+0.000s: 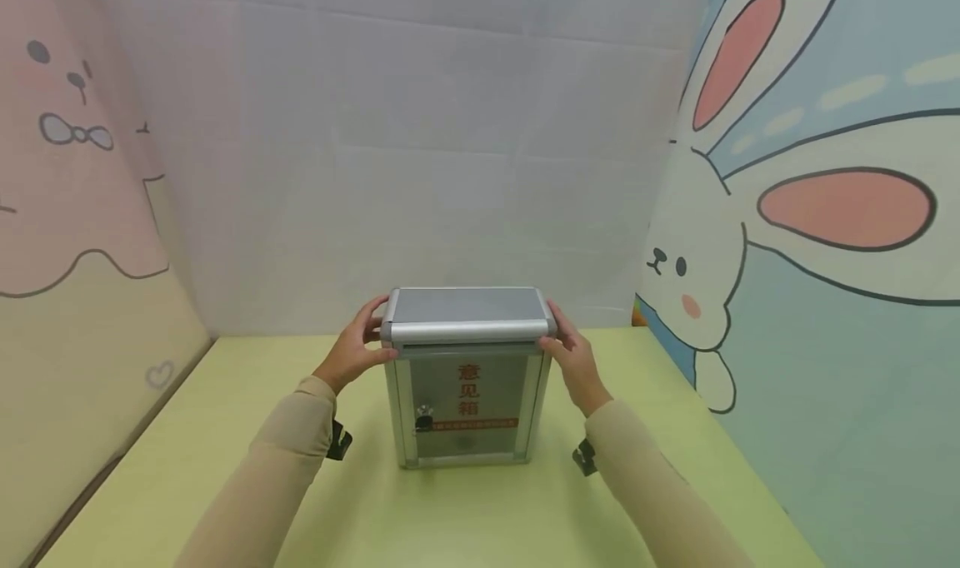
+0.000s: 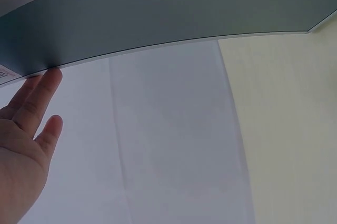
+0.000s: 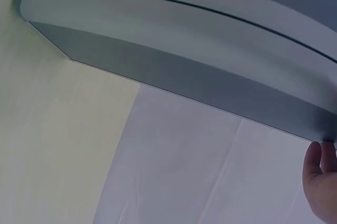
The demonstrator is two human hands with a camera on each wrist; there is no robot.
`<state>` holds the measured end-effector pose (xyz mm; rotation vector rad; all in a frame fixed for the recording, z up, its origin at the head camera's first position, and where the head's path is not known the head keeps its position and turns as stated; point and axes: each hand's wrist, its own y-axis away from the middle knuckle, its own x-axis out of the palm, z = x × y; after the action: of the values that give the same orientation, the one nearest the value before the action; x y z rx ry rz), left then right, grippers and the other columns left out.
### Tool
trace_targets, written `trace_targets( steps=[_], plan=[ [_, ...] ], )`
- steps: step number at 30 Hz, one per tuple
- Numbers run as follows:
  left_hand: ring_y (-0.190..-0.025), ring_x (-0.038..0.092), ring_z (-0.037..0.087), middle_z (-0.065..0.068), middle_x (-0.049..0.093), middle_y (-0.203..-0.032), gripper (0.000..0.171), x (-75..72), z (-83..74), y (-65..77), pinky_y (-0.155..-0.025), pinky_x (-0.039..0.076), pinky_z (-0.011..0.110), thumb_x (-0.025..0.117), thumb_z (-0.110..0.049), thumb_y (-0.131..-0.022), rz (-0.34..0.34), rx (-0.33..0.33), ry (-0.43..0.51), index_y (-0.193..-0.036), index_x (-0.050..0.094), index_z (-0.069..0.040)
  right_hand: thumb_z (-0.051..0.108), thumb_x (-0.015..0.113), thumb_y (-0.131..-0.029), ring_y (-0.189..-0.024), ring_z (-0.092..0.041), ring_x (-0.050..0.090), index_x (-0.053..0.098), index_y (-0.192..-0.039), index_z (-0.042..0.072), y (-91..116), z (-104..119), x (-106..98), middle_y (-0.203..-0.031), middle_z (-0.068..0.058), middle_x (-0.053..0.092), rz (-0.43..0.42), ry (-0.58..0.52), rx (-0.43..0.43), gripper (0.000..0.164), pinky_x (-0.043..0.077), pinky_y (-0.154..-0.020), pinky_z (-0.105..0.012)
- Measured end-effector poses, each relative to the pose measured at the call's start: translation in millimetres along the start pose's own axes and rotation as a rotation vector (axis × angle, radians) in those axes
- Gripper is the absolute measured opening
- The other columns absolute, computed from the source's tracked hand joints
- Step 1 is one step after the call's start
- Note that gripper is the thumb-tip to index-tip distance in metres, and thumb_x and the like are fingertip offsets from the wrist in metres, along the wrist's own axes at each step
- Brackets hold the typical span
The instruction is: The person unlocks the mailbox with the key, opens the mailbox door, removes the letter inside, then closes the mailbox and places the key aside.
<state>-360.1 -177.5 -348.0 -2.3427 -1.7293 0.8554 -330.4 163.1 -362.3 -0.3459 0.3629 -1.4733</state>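
A silver-framed suggestion box (image 1: 491, 385) stands upright near the middle of the table, its front facing me. Red Chinese characters mark the grey front panel, and a small lock with a key (image 1: 424, 422) sits low on its left. My left hand (image 1: 354, 350) grips the upper left side, thumb at the front edge below the lid and fingers along the side. On the opposite side my right hand (image 1: 573, 360) holds the upper right corner in the same way. The left wrist view shows fingertips (image 2: 54, 74) against the box's far edge; the right wrist view shows fingertips (image 3: 314, 148) likewise.
The box rests on a pale yellow-green table (image 1: 247, 401). Behind it hangs a white cloth (image 1: 420, 151). Cartoon-printed sheets line both sides, with a rabbit (image 1: 697, 260) on the right and a pink figure (image 1: 75, 210) on the left.
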Motion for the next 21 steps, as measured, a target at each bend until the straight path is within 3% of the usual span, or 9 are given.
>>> trace_targets(
  steps=[7, 15, 21],
  plan=[
    [-0.109, 0.053, 0.047, 0.038, 0.045, -0.131, 0.092, 6.9, -5.2, 5.6, -0.085, 0.047, 0.048, 0.072, -0.019, -0.072, -0.006, -0.028, -0.046, -0.148, 0.022, -0.001, 0.019, 0.060, -0.090, -0.135, -0.033, 0.030, 0.025, -0.148, -0.003, 10.3, 4.7, -3.0, -0.151, -0.026, 0.027, 0.006, -0.040, -0.008, 0.071, 0.034, -0.099, -0.018],
    [-0.108, 0.055, 0.046, 0.037, 0.047, -0.130, 0.092, 16.8, -12.9, 16.3, -0.084, 0.048, 0.051, 0.069, -0.017, -0.069, -0.025, -0.033, -0.102, -0.147, 0.024, 0.000, 0.016, 0.052, -0.089, -0.140, -0.036, 0.020, 0.022, -0.148, -0.004, 25.3, 8.6, -2.6, -0.153, -0.025, 0.021, -0.019, -0.035, -0.001, 0.069, 0.019, -0.112, -0.047],
    [-0.109, 0.054, 0.047, 0.037, 0.047, -0.130, 0.092, 22.0, -17.2, 20.6, -0.083, 0.049, 0.051, 0.069, -0.019, -0.070, -0.025, -0.021, -0.115, -0.148, 0.024, 0.000, 0.013, 0.047, -0.087, -0.141, -0.035, 0.018, 0.020, -0.149, -0.004, 31.9, 11.1, -1.5, -0.153, -0.026, 0.019, -0.037, -0.053, -0.003, 0.070, 0.015, -0.113, -0.048]
  ],
)
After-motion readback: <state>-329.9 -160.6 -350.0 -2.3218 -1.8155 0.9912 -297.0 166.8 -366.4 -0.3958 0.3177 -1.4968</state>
